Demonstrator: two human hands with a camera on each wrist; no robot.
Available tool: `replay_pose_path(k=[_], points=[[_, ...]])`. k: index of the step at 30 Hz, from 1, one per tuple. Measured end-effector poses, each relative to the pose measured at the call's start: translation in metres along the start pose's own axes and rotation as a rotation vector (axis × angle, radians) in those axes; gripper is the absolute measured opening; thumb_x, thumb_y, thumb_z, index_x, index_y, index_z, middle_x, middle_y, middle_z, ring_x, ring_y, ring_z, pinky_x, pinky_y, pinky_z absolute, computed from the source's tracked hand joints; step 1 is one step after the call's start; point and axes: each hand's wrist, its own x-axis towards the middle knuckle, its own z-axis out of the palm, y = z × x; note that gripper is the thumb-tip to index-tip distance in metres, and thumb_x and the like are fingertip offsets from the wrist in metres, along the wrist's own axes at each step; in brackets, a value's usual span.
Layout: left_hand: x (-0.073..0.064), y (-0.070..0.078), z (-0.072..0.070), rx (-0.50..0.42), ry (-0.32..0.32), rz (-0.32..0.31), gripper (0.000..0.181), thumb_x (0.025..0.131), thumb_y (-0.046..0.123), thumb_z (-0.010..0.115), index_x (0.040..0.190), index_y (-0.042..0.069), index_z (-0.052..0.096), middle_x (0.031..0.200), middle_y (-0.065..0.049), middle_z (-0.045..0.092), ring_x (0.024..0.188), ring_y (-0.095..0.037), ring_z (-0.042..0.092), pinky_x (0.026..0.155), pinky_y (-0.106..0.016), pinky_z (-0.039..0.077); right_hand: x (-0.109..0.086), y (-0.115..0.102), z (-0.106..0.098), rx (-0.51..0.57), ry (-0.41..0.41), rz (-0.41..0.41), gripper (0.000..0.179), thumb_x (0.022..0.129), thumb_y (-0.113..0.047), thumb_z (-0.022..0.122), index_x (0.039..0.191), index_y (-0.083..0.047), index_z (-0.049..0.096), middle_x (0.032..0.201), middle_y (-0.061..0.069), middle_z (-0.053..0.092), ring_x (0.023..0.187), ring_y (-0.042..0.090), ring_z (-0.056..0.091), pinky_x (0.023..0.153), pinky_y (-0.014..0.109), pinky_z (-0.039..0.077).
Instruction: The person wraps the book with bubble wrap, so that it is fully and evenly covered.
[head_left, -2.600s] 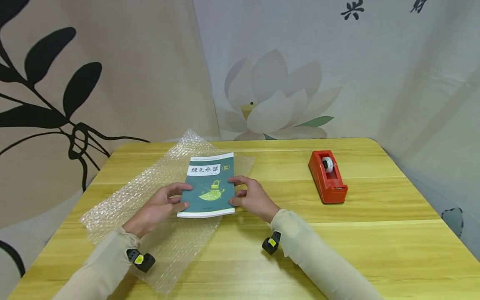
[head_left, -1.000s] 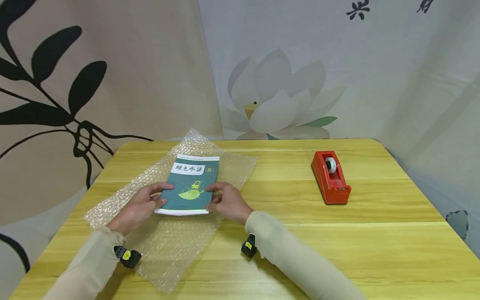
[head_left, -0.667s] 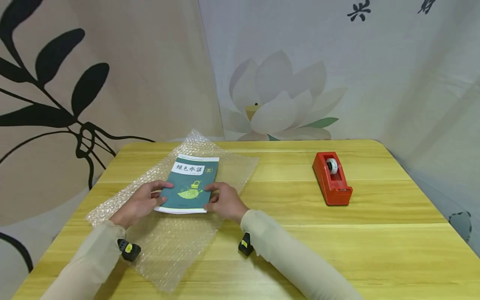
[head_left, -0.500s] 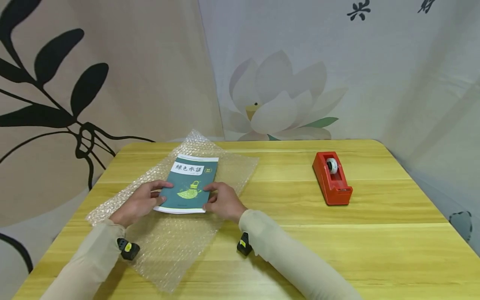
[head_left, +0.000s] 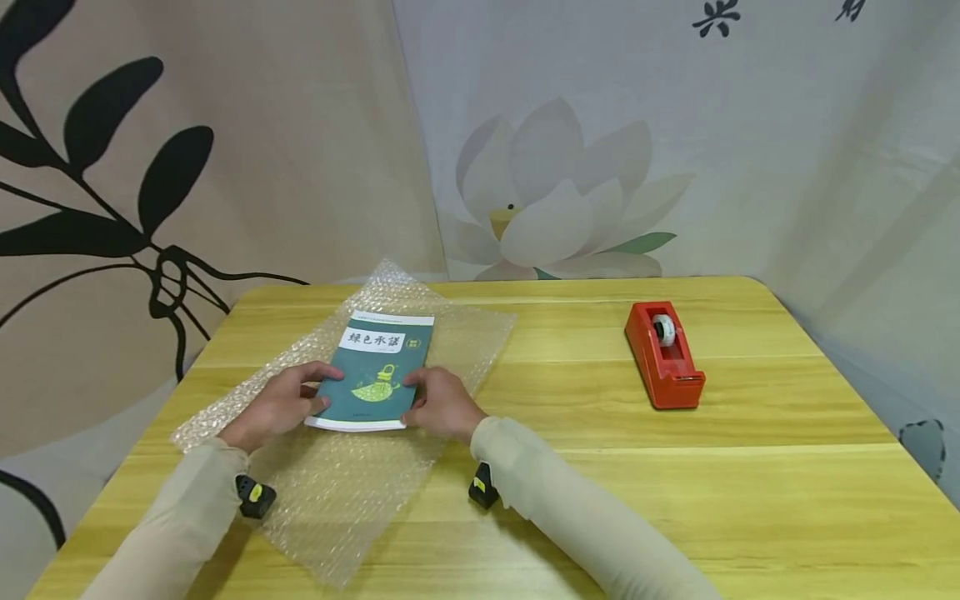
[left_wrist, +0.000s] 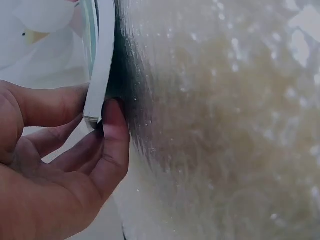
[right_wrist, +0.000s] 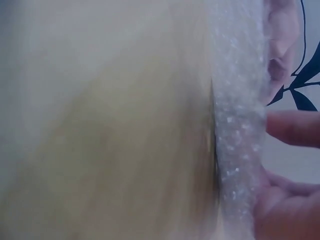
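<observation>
A green paperback book (head_left: 371, 396) with a white title box and a yellow-green picture lies over the bubble wrap (head_left: 360, 492) in the head view. My left hand (head_left: 281, 404) pinches its left edge between thumb and fingers. On the opposite edge, the fingers and thumb of my right hand (head_left: 444, 404) grip the cover. Seen from the left wrist, the book's white page edge (left_wrist: 104, 55) sits between the fingers, close above the wrap. In the right wrist view the bubble wrap (right_wrist: 237, 125) hides the book, and part of the right hand (right_wrist: 287, 200) shows behind it.
The sheet of bubble wrap lies slantwise on the wooden table (head_left: 585, 467), one corner reaching the back edge. Off to the right stands a red tape dispenser (head_left: 663, 358) with a roll of tape. A printed cloth backdrop (head_left: 570, 125) hangs behind the table.
Both hands have carried the book leftward to a spot over the middle of the bubble wrap. Over the last half second it has shifted only slightly left. The tape dispenser stays put.
</observation>
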Motion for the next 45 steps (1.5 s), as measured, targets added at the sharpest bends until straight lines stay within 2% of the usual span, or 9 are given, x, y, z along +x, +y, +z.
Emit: replay_pose_path(k=[4,10,15,24,32,35,39,42,45], points=[[0.001,0.002,0.001,0.077,0.032,0.005,0.033,0.093,-0.001,0.062,0.126,0.0,0.061,0.14,-0.029,0.054,0.118,-0.045,0.061,0.083,-0.038,0.058,0.0,-0.001,0.0,-0.033,-0.016,0.008,0.055,0.078,-0.002,0.082,0.129,0.001,0.063,0.092,0.008,0.067,0.077,0.01,0.056,0.073,0.02,0.048],[-0.001,0.004,0.001,0.2,0.099,-0.008,0.025,0.089,-0.001,0.07,0.113,0.001,0.067,0.127,-0.028,0.064,0.113,-0.045,0.065,0.083,-0.044,0.059,-0.002,-0.003,0.001,-0.058,-0.029,0.023,0.049,0.084,-0.013,0.08,0.129,-0.001,0.065,0.113,0.012,0.066,0.092,0.012,0.059,0.083,0.023,0.052],[-0.005,0.005,-0.001,0.233,0.111,0.007,0.026,0.086,-0.001,0.072,0.112,0.001,0.068,0.124,-0.029,0.066,0.108,-0.042,0.067,0.08,-0.044,0.058,-0.006,-0.006,0.001,-0.126,-0.021,0.021,0.043,0.09,-0.022,0.075,0.127,-0.002,0.066,0.119,0.012,0.065,0.099,0.014,0.057,0.088,0.027,0.051],[-0.022,0.003,-0.01,0.206,0.004,0.142,0.032,0.085,-0.003,0.072,0.117,0.001,0.069,0.136,-0.032,0.058,0.116,-0.046,0.064,0.086,-0.049,0.06,-0.007,-0.008,-0.002,-0.156,-0.042,0.014,0.044,0.094,-0.027,0.07,0.129,-0.002,0.065,0.13,0.014,0.066,0.124,0.026,0.058,0.106,0.037,0.049],[-0.035,-0.003,-0.01,0.207,-0.059,0.181,0.038,0.083,-0.001,0.076,0.119,0.006,0.068,0.139,-0.035,0.054,0.12,-0.048,0.062,0.081,-0.041,0.061,-0.009,-0.008,-0.004,-0.159,-0.064,0.027,0.046,0.095,-0.029,0.068,0.133,-0.003,0.063,0.135,0.013,0.063,0.13,0.028,0.056,0.109,0.04,0.048],[-0.043,-0.002,-0.01,0.226,-0.086,0.189,0.04,0.084,0.004,0.077,0.123,0.009,0.067,0.141,-0.033,0.053,0.12,-0.046,0.061,0.082,-0.044,0.06,-0.01,-0.008,-0.004,-0.16,-0.071,0.028,0.046,0.096,-0.029,0.067,0.133,-0.003,0.062,0.137,0.014,0.062,0.132,0.029,0.055,0.11,0.04,0.048],[-0.054,-0.003,-0.012,0.189,-0.197,0.185,0.056,0.082,0.015,0.081,0.134,0.009,0.06,0.154,-0.034,0.037,0.131,-0.055,0.048,0.092,-0.055,0.056,-0.01,-0.009,-0.004,-0.162,-0.074,0.026,0.045,0.096,-0.029,0.067,0.133,-0.003,0.062,0.137,0.014,0.062,0.131,0.03,0.056,0.109,0.041,0.048],[-0.06,-0.006,-0.015,0.151,-0.293,0.195,0.075,0.076,0.023,0.085,0.142,0.01,0.053,0.161,-0.034,0.022,0.139,-0.061,0.033,0.102,-0.065,0.047,-0.011,-0.009,-0.004,-0.168,-0.067,0.026,0.045,0.096,-0.029,0.067,0.132,-0.004,0.063,0.135,0.014,0.063,0.129,0.029,0.056,0.108,0.041,0.048],[-0.065,-0.009,-0.018,0.128,-0.363,0.218,0.087,0.071,0.029,0.087,0.147,0.013,0.05,0.163,-0.033,0.015,0.141,-0.063,0.026,0.104,-0.074,0.037,-0.01,-0.008,-0.003,-0.174,-0.062,0.024,0.044,0.095,-0.029,0.067,0.131,-0.004,0.063,0.134,0.013,0.064,0.128,0.029,0.056,0.108,0.041,0.049]])
